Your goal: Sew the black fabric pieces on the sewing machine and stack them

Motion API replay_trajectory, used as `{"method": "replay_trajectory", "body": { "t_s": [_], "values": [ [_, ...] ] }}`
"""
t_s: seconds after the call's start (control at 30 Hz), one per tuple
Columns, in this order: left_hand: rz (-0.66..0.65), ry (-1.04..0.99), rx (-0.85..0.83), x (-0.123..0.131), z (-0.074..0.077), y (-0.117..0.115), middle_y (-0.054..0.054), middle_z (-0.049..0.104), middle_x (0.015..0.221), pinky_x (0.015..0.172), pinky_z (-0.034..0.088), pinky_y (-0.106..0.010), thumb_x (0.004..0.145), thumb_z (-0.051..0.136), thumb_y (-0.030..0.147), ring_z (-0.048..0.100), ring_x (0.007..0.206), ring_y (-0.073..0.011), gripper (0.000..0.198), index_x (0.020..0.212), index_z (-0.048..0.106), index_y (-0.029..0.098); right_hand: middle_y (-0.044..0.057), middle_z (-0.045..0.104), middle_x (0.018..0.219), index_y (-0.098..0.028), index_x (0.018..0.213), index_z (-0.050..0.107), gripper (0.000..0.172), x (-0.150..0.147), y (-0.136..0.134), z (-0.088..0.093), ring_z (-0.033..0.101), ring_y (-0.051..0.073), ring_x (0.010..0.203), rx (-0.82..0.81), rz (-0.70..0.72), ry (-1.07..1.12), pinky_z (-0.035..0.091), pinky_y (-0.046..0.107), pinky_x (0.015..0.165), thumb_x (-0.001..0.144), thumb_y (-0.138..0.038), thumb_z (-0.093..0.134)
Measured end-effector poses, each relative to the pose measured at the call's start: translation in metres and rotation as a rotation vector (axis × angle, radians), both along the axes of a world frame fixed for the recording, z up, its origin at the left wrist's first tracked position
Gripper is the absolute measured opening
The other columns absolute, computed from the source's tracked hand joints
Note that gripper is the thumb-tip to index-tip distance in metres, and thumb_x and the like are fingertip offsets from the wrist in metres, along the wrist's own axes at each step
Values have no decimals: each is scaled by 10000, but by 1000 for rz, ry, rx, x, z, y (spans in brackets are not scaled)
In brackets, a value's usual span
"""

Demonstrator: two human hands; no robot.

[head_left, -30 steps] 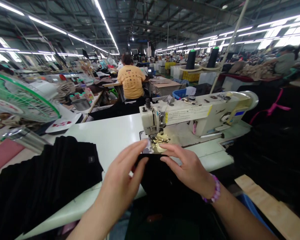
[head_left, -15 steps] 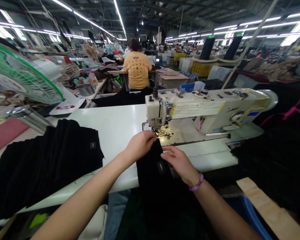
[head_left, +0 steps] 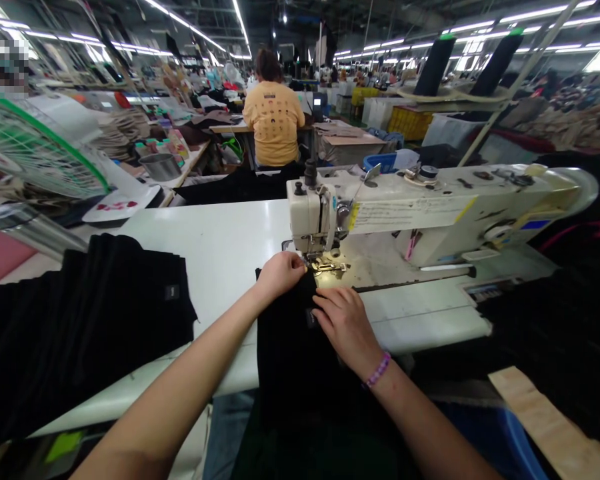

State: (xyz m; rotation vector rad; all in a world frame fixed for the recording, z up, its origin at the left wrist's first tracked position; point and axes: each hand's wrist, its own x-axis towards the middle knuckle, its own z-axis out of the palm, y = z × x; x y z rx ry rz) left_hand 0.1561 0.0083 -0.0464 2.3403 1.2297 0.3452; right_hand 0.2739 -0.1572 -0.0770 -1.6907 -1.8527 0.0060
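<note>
Your right hand (head_left: pixel 345 323) has moved to the label (head_left: pixel 311 318) — half-open on black cloth (head_left: pixel 287 347) by the sewing machine (head_left: pixel 307 217); left hand (head_left: pixel 281 272) pinches the cloth's far end. Likely soft, light — hold edges.

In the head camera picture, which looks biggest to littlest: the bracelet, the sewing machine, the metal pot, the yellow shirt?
1. Sewing machine
2. Yellow shirt
3. Metal pot
4. Bracelet

That's picture size only; the shirt and pot are farther away.

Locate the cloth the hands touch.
In the head view's lower centre, the black cloth lies over the table edge, its far end by the sewing machine.
</note>
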Motion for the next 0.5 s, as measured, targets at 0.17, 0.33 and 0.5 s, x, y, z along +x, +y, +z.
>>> {"method": "replay_trajectory", "body": {
  "t_s": [0.17,0.33,0.5],
  "values": [
    [22,9,7,2,0,6,-25,663,640,582,359,-272,763,572,249,568,613,-166,176,639,678,182,89,710,1201,-210,1126,706,213,-2,7,0,612,259,1084,2,-12,-17,439,504,1025,942,-175,605],
    [48,14,10,4,-3,7,-31,671,642,580,357,-268,775,582,278,578,612,-166,193,647,686,177,82,710,1210,-197,1125,703,205,-3,8,-1,608,263,1076,-6,-34,-28,412,511,1045,947,-176,603],
    [60,13,34,5,-6,6,-46,685,670,590,356,-269,796,552,291,590,633,-172,222,670,696,178,68,706,1228,-216,1137,695,207,-4,8,0,602,263,1090,-23,-51,-19,371,527,1075,957,-187,597]
  ]
}}
